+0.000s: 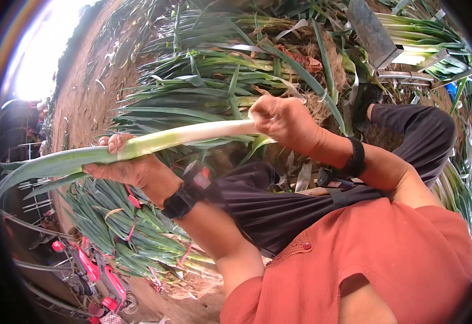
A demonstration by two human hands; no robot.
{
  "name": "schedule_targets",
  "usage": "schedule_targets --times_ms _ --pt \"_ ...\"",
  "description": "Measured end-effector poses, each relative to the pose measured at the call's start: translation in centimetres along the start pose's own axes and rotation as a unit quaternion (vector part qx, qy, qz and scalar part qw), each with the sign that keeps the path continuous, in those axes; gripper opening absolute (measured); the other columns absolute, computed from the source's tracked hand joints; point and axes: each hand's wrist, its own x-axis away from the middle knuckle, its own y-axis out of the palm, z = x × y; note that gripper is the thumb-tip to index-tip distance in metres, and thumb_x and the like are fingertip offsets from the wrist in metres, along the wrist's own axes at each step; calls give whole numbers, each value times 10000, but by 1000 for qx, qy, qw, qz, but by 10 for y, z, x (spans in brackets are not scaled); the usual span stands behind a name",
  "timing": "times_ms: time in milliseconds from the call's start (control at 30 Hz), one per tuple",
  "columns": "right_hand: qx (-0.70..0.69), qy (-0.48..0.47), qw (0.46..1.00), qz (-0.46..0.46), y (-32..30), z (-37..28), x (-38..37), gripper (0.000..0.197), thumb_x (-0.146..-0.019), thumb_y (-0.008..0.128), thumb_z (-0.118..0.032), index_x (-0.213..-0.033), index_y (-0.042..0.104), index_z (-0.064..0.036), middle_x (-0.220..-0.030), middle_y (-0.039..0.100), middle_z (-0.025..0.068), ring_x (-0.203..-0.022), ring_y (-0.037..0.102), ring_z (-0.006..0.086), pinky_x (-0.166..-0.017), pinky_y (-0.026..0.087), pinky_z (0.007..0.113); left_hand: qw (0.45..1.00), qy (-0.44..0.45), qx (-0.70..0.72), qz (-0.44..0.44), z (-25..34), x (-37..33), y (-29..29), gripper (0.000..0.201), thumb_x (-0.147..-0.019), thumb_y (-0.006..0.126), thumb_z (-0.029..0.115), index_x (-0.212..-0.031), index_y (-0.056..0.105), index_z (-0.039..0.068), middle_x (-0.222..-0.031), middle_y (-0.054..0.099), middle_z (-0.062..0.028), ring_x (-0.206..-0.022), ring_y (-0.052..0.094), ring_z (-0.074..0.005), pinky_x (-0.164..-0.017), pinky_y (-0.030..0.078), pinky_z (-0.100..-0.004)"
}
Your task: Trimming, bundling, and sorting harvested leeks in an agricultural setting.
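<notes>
A: What does the nearest thing look like?

B: A single long leek (176, 137), white at one end, pale green midway, darkening to flat blue-green leaves. It runs from the centre of the frame to the left edge, slightly bowed, its leafy end drooping.

A: And the hands?

B: The left hand (136, 168), left of centre, is wrapped around the green part from beneath, fingertips over the upper side and thumb along the lower. The right hand (287, 121), just right of centre, has its fingers curled tightly around the white end, the wrist angled down to the right.

A: Anything beyond them?

B: Green leeks bound with pinkish-red ties (133, 221) lie at lower left; a broad heap of loose leeks (193, 86) fills the upper middle.

A: Any containers?

B: At upper right stands a grey metal frame with a flat plate (373, 35). White-and-green leeks (427, 35) lie at it; I can't tell whether inside or behind. Farther off, lower left, is a red scooter (93, 264).
</notes>
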Motion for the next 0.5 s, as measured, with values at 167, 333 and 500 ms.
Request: schedule_targets --times_ms 167,333,500 --pt "-463 261 844 65 -17 34 -9 148 -886 465 -112 -889 544 13 -751 591 77 -670 579 170 -619 483 287 999 5 -3 49 8 2 4 441 -750 638 461 -745 483 48 -652 520 -40 -524 547 -127 -499 510 -230" --pt "-663 353 658 52 -53 90 2 88 -877 462 -55 -872 491 28 -708 493 53 -568 489 121 -522 465 239 995 12 4 103 12 4 -3 422 -756 626 446 -732 467 56 -646 508 -34 -497 532 -122 -485 506 -222" --pt "-286 217 933 37 -111 148 16 239 -916 486 -192 -995 531 30 -791 556 35 -640 515 93 -514 457 196 994 7 -3 105 15 -4 -2 413 -752 628 442 -742 469 60 -640 489 -28 -516 524 -126 -504 499 -237"
